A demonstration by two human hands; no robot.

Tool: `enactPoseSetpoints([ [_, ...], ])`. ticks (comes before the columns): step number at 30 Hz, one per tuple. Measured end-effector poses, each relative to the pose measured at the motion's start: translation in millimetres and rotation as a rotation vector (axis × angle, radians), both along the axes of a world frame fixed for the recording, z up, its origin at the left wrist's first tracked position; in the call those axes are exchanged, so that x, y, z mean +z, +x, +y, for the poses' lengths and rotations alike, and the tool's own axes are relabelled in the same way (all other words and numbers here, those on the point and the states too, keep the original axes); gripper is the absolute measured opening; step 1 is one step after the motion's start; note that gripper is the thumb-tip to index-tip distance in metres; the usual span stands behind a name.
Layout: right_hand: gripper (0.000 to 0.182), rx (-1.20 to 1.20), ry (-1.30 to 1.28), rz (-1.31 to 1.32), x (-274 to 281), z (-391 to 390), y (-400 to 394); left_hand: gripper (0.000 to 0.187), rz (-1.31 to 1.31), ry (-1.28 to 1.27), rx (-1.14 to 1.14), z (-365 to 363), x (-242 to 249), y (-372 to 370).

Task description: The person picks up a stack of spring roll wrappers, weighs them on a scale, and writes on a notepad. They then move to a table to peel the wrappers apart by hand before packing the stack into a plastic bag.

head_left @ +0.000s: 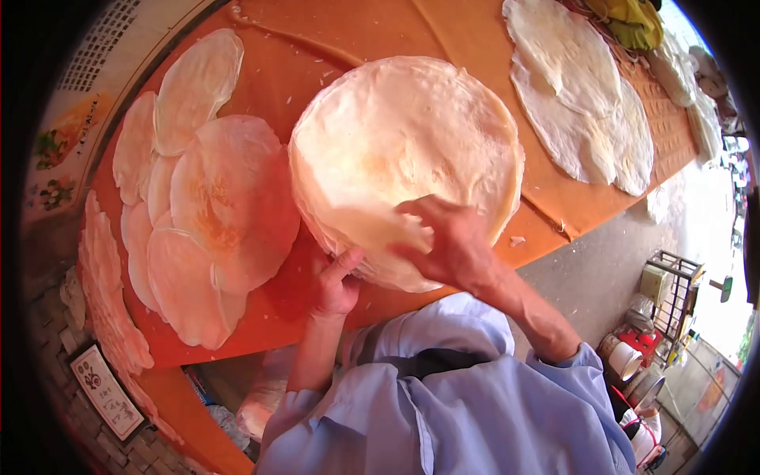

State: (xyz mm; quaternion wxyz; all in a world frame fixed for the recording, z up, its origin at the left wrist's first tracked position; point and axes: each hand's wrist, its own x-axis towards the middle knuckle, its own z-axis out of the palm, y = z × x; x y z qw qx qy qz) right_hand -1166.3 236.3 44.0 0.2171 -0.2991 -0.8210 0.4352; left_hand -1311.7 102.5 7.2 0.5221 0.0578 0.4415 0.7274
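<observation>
One large table with an orange cover (317, 20), creased and shiny, fills most of the frame; grey floor (570, 253) shows at the right. In the centre there is one round stack of flatbreads (404, 131), pale, thin and wavy; its layers I cannot count. At the left lie loose flatbreads (233, 186), at least six, overlapping, the top one browned in the middle. At the upper right are at least two whitish sheets (570, 87), wrinkled. One metal rack (673, 285) stands at the right. Of two hands, the left hand (336, 290) has its thumb against the stack's lower left edge, other fingers partly hidden. The right hand (451, 245), blurred, is over the stack's lower part, fingers bent; whether it pinches a layer, I cannot tell.
</observation>
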Motion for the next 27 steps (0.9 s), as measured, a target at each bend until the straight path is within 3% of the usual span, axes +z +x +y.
enactPoseSetpoints([
  [1,0.041,0.081,0.062,0.027,-2.6,-5.4,-1.7,0.059,0.008,-0.014,-0.031,-0.7,-0.1,-0.6],
  [3,0.043,0.071,0.043,0.026,0.2,-3.4,-1.0,0.068,0.024,-0.041,-0.086,-2.3,0.8,-3.4],
  [5,0.047,0.085,-0.020,0.033,0.1,0.9,1.9,0.057,0.056,-0.051,-0.069,1.6,8.8,-0.8],
  [9,0.041,0.068,-0.139,0.020,1.2,5.7,8.9,0.048,0.142,-0.035,-0.044,12.8,18.9,5.8],
  [11,0.037,-0.021,-0.191,0.013,2.8,5.8,9.5,0.055,0.158,-0.063,-0.094,11.7,16.5,1.3],
  [15,0.033,0.107,0.130,-0.030,2.5,-8.7,-2.6,0.055,0.232,-0.132,-0.155,9.6,9.3,-3.3],
  [18,0.032,0.022,0.144,-0.008,-6.9,-6.5,0.4,0.055,0.125,-0.228,-0.012,17.4,18.3,5.4],
  [21,0.029,0.022,0.169,-0.095,-6.9,-4.8,-1.9,0.040,0.129,-0.197,0.076,19.6,17.5,10.7],
  [27,0.017,0.059,0.171,-0.083,-3.2,-15.5,-20.9,0.048,0.106,-0.269,0.079,21.6,12.6,10.2],
])
